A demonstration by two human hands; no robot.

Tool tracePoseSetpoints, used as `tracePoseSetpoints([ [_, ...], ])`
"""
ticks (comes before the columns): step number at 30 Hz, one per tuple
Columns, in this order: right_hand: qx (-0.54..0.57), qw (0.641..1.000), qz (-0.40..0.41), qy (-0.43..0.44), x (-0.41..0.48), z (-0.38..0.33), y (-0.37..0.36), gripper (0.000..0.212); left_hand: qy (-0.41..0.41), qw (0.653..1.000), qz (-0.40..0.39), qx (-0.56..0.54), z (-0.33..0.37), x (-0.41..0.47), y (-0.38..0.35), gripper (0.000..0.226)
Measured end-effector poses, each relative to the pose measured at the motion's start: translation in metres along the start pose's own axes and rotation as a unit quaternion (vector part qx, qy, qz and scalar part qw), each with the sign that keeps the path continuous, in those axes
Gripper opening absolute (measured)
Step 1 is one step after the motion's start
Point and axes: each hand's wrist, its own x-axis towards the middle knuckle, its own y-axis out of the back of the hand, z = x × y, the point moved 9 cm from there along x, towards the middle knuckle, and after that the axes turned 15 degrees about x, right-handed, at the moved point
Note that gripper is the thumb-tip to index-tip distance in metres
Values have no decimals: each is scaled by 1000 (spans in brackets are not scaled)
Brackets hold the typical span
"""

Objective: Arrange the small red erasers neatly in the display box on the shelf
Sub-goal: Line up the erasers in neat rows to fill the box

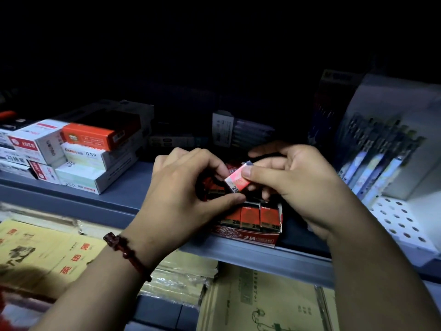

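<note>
- Two forearms reach in from the lower edge, and the hands meet above the display box [248, 238] at the front of the grey shelf [114, 199]; a beaded bracelet [126, 254] circles the left wrist.
- Right hand [293, 185]: thumb and curled fingers pinch one red eraser [236, 181].
- Left hand [183, 189]: fingers curled, index fingertip and thumb closing on that eraser's lower-left end.
- Red eraser: just above the box, tilted, long axis running lower left to upper right, "2B" end toward the left hand.
- Boxed erasers [250, 217]: upright in the front row.
</note>
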Motion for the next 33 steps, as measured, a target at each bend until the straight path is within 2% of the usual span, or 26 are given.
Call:
tracePoseSetpoints([
  [3,-45,997,46,45,2,-7,11,1,-12,1000,-10,4,2,-1,-2,33],
  [6,-104,992,44,47,2,-6,14,7,-8,1000,11,7,-5,-1,0,13],
  [10,-181,983,14,39,0,2,1,5,34,999,30,-10,-19,-3,1,17],
  [15,-291,955,-46,16,-2,6,-8,19,40,998,40,-35,-21,-3,-1,17],
  [19,-289,951,-108,-19,-5,12,-9,22,24,996,36,-76,-20,-3,-1,19],
  [22,-284,948,-141,-25,-8,12,-8,56,14,996,30,-87,-22,-1,0,20],
  [23,-279,948,-149,-28,-9,11,-10,57,12,995,27,-94,-22,-1,-1,21],
  [26,-253,957,-144,-12,-9,5,-12,16,20,991,16,-130,-23,0,-2,21],
  [27,-247,959,-139,-6,-9,3,-13,11,21,990,13,-141,-24,0,-1,23],
  [29,-246,962,-121,3,-7,5,-12,7,17,987,4,-158,-23,0,-1,30],
  [33,-281,957,-63,19,-1,8,-12,11,6,986,-5,-168,-22,0,-1,37],
])
